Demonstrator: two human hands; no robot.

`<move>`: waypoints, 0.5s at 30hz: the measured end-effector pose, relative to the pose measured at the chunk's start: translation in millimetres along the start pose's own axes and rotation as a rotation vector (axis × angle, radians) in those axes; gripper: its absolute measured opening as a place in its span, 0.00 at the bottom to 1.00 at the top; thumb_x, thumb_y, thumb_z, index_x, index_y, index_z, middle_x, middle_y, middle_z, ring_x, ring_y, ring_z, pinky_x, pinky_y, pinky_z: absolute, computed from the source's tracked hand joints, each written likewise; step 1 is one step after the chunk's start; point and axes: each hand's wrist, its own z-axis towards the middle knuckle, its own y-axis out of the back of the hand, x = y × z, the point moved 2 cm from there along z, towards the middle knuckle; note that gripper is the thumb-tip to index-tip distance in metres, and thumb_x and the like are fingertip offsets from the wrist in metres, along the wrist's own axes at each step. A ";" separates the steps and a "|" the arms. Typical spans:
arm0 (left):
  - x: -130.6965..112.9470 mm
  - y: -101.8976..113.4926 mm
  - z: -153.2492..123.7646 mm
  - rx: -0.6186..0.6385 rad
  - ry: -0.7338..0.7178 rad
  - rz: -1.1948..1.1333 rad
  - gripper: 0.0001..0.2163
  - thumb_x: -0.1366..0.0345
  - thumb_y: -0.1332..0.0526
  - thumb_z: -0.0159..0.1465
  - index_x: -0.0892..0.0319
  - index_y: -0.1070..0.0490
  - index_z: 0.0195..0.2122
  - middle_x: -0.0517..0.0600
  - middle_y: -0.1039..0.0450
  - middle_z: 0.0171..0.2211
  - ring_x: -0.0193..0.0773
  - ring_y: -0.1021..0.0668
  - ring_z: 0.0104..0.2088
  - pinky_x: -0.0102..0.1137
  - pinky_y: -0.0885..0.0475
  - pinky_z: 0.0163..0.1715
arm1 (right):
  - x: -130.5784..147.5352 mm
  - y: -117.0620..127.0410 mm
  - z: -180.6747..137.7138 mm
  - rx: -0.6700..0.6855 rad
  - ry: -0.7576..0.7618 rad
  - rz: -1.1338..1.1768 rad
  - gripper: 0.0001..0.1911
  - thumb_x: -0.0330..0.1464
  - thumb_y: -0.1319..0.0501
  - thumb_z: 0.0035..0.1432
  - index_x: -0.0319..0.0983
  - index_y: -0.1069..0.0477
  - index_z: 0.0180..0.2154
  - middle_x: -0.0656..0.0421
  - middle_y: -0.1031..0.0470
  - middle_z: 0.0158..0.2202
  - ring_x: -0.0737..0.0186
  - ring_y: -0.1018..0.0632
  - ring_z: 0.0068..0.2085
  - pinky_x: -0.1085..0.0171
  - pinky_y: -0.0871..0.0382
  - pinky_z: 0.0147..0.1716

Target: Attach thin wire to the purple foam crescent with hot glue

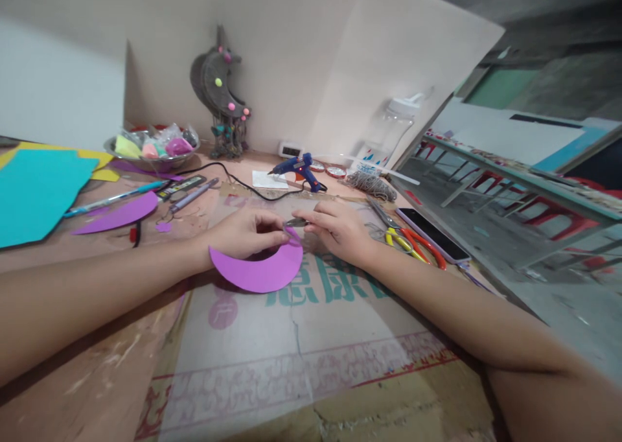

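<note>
My left hand (245, 232) pinches the upper edge of a purple crescent-shaped foam piece (260, 271) that rests on a flattened cardboard sheet (301, 345). My right hand (337, 229) is closed on a small metal tool (295, 222), whose tip meets the right end of the crescent. Both hands are close together at the middle of the table.
A blue glue gun (300, 168) with a black cord lies behind the hands. Scissors and pliers (405, 236) and a phone (432, 234) are at the right. A bowl of coloured bits (151, 149), pens, purple and teal foam sheets (36, 192) lie left. A crescent ornament (218, 92) stands at the back.
</note>
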 end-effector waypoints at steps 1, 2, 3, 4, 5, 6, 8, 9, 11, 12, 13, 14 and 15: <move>0.3 -0.1 0.0 0.000 -0.003 0.004 0.10 0.62 0.42 0.60 0.65 0.27 0.30 0.44 0.33 0.20 0.27 0.34 0.20 0.22 0.42 0.18 | -0.2 -0.2 0.0 -0.001 0.004 0.005 0.16 0.35 0.49 0.65 0.38 0.28 0.48 0.58 0.32 0.27 0.64 0.32 0.30 0.64 0.41 0.30; 0.5 -0.2 0.1 0.001 -0.006 0.008 0.10 0.62 0.42 0.60 0.65 0.27 0.30 0.44 0.33 0.20 0.27 0.33 0.20 0.22 0.42 0.19 | -0.4 -0.3 0.1 -0.002 0.007 0.010 0.16 0.35 0.49 0.65 0.38 0.28 0.48 0.58 0.32 0.27 0.64 0.32 0.30 0.64 0.41 0.30; 0.7 -0.3 0.3 0.002 -0.011 0.013 0.10 0.62 0.42 0.60 0.65 0.27 0.30 0.44 0.33 0.20 0.27 0.33 0.20 0.22 0.41 0.19 | -0.6 -0.3 0.2 -0.002 0.010 0.014 0.16 0.35 0.49 0.65 0.38 0.28 0.48 0.59 0.32 0.27 0.64 0.32 0.30 0.64 0.41 0.30; 0.9 -0.4 0.4 0.003 -0.016 0.017 0.10 0.62 0.42 0.60 0.65 0.27 0.30 0.44 0.33 0.20 0.27 0.33 0.21 0.22 0.41 0.19 | -0.7 -0.3 0.3 -0.003 0.013 0.018 0.16 0.35 0.49 0.65 0.38 0.28 0.48 0.59 0.32 0.26 0.64 0.32 0.30 0.64 0.41 0.30; 1.2 -0.5 0.6 0.003 -0.017 0.021 0.10 0.62 0.42 0.60 0.65 0.27 0.30 0.44 0.33 0.20 0.27 0.33 0.21 0.22 0.41 0.19 | -0.8 -0.2 0.5 -0.003 0.015 0.021 0.16 0.35 0.49 0.65 0.38 0.28 0.48 0.59 0.32 0.26 0.64 0.32 0.30 0.64 0.41 0.29; 1.5 -0.6 0.7 0.004 -0.017 0.023 0.10 0.63 0.42 0.60 0.65 0.27 0.30 0.44 0.33 0.21 0.27 0.33 0.21 0.22 0.41 0.19 | -0.9 -0.1 0.7 -0.005 0.019 0.023 0.16 0.35 0.49 0.65 0.38 0.27 0.48 0.59 0.32 0.26 0.64 0.32 0.29 0.64 0.41 0.29; 2.2 -0.6 0.9 0.006 -0.014 0.027 0.10 0.63 0.42 0.60 0.65 0.27 0.30 0.44 0.33 0.21 0.27 0.33 0.21 0.22 0.41 0.19 | -0.8 0.1 1.1 -0.013 0.028 0.024 0.15 0.35 0.49 0.65 0.38 0.27 0.47 0.59 0.32 0.26 0.65 0.32 0.29 0.64 0.42 0.29; 2.4 -0.6 1.0 0.006 -0.012 0.028 0.10 0.62 0.42 0.60 0.65 0.27 0.30 0.44 0.33 0.21 0.27 0.33 0.21 0.22 0.42 0.18 | -0.8 0.1 1.3 -0.017 0.033 0.024 0.15 0.35 0.49 0.65 0.38 0.27 0.47 0.59 0.32 0.26 0.65 0.32 0.29 0.64 0.42 0.29; 2.6 -0.6 0.9 0.008 -0.007 0.027 0.10 0.62 0.42 0.60 0.65 0.27 0.30 0.44 0.33 0.20 0.27 0.33 0.21 0.22 0.42 0.19 | -0.9 -0.1 1.6 -0.018 0.036 0.023 0.15 0.35 0.49 0.65 0.38 0.27 0.47 0.59 0.31 0.26 0.65 0.32 0.29 0.64 0.42 0.29; 2.6 -0.6 0.8 0.008 -0.004 0.026 0.10 0.62 0.42 0.60 0.65 0.27 0.30 0.44 0.33 0.20 0.27 0.33 0.21 0.22 0.42 0.19 | -1.0 -0.3 1.8 -0.015 0.035 0.022 0.15 0.35 0.49 0.66 0.38 0.27 0.47 0.59 0.31 0.26 0.65 0.32 0.29 0.64 0.42 0.29; 2.4 -0.6 0.7 0.007 -0.001 0.026 0.10 0.62 0.42 0.60 0.65 0.27 0.29 0.44 0.33 0.21 0.27 0.33 0.21 0.22 0.41 0.19 | -1.0 -0.5 1.9 -0.012 0.033 0.022 0.16 0.35 0.49 0.66 0.38 0.27 0.47 0.59 0.31 0.26 0.65 0.32 0.29 0.64 0.42 0.29; 2.2 -0.6 0.5 0.007 0.001 0.025 0.10 0.62 0.42 0.60 0.65 0.27 0.30 0.45 0.33 0.21 0.27 0.33 0.21 0.22 0.41 0.19 | -1.1 -0.6 2.0 -0.011 0.031 0.022 0.16 0.36 0.50 0.66 0.38 0.27 0.47 0.58 0.31 0.26 0.65 0.32 0.29 0.65 0.42 0.29; 1.8 -0.6 0.3 0.005 0.002 0.024 0.10 0.62 0.42 0.60 0.65 0.27 0.30 0.45 0.32 0.21 0.27 0.33 0.21 0.22 0.41 0.19 | -1.1 -0.6 2.2 -0.011 0.028 0.022 0.16 0.36 0.50 0.66 0.38 0.27 0.46 0.58 0.31 0.26 0.65 0.32 0.29 0.65 0.42 0.29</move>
